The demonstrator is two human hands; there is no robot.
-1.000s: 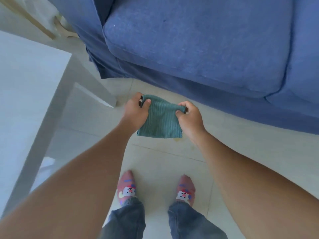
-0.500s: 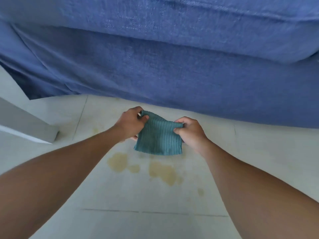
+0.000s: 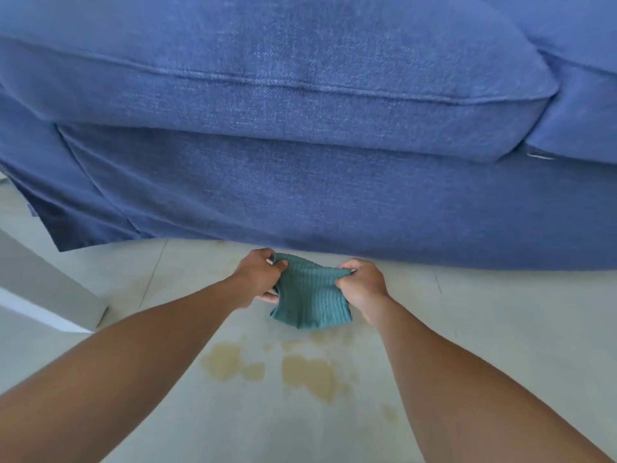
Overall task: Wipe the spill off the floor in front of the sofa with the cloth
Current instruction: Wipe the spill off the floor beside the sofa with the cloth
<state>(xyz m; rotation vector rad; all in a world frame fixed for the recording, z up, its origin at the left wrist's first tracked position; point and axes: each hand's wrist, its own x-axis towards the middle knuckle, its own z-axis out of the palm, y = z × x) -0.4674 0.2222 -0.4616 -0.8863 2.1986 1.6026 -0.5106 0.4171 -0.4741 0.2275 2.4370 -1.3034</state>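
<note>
A teal ribbed cloth [image 3: 310, 295] hangs folded between both hands, low over the pale tiled floor. My left hand [image 3: 258, 279] pinches its upper left corner and my right hand [image 3: 362, 285] pinches its upper right corner. A yellowish spill [image 3: 307, 372] lies on the floor in several blotches, just nearer to me than the cloth's lower edge, with a few small drops to the right. The blue sofa [image 3: 300, 128] fills the top of the view, its skirt reaching the floor right behind the hands.
A pale grey table leg or panel [image 3: 43, 289] stands at the left edge, close to my left forearm. Tiled floor [image 3: 500, 329] stretches to the right of the spill along the sofa's front.
The view has dropped from standing height to near the floor, so my feet are out of sight and the spill shows. Both hands keep hold of the cloth, which is now bunched closer and lower.
</note>
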